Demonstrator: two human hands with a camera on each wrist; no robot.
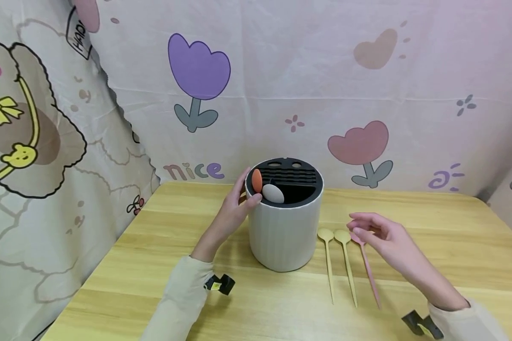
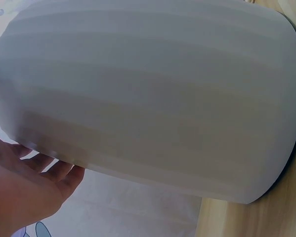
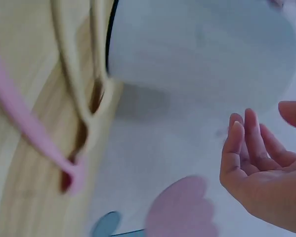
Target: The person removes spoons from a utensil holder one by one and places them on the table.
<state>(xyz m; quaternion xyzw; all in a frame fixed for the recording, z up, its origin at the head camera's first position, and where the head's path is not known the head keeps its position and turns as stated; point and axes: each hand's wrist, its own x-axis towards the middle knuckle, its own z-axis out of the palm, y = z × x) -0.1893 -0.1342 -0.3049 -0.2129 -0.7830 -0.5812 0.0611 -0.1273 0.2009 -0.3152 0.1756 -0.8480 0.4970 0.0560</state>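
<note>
A white ribbed utensil holder (image 1: 283, 237) with a black slotted top stands upright on the table. My left hand (image 1: 234, 203) holds it at the upper left, thumb at the front rim and fingers along its side, as the left wrist view (image 2: 34, 182) also shows. Inside the holder's front compartment are an orange spoon (image 1: 257, 181) and a grey spoon (image 1: 273, 193), only their heads showing. To the right lie two yellow spoons (image 1: 327, 255) and a pink spoon (image 1: 369, 272), side by side. Over the pink spoon's head hovers my right hand (image 1: 381, 237), fingers loosely bent and holding nothing.
The wooden table (image 1: 132, 274) reaches back to a patterned cloth (image 1: 273, 71) hanging behind it. Another printed cloth (image 1: 68, 227) hangs along the left side. The spoon heads point toward the back, handles toward me.
</note>
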